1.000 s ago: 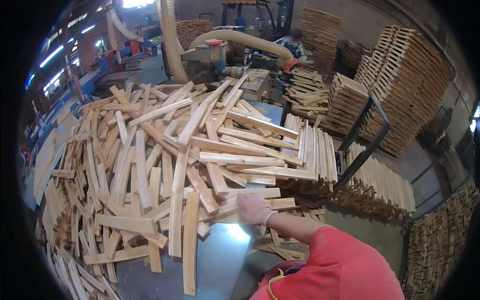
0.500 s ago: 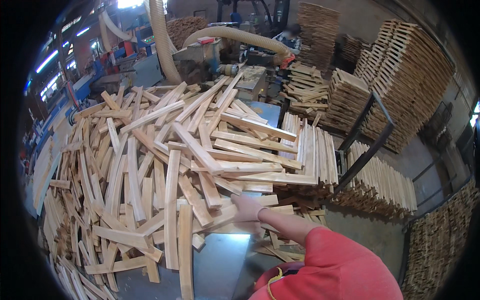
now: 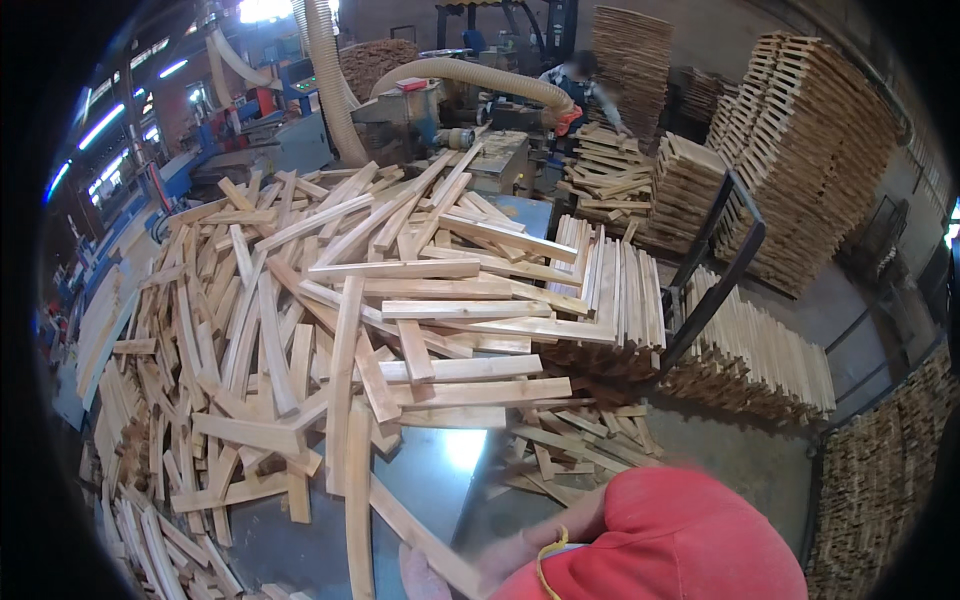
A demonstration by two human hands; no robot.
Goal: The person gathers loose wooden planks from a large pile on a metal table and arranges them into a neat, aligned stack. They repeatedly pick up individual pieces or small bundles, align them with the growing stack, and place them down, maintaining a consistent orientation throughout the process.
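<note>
A pale wooden slat [image 3: 418, 528] slants across the lower middle, its near end between my hands. My left hand [image 3: 424, 576], in a light glove, is closed against the slat's left side at the bottom edge. At the slat's near end, on its right, is my right hand [image 3: 497, 560], smeared by motion, so its fingers are unclear. A large jumbled pile of similar slats [image 3: 290, 330] covers the left and middle of the metal table [image 3: 425, 455]. One long slat [image 3: 358, 510] sticks out toward me, left of the slanted one.
Neat rows of slats [image 3: 630, 300] stand right of the pile, beside a dark metal frame [image 3: 715, 280]. Loose slats [image 3: 575, 445] lie below the table's right edge. Tall wood stacks [image 3: 815, 160] rise behind. Another person [image 3: 572, 85] works at the back near a ribbed hose [image 3: 470, 70].
My right hand has drawn back from the pile toward my body. My left hand and the slanted slat now show at the bottom. Several slats in the middle have shifted.
</note>
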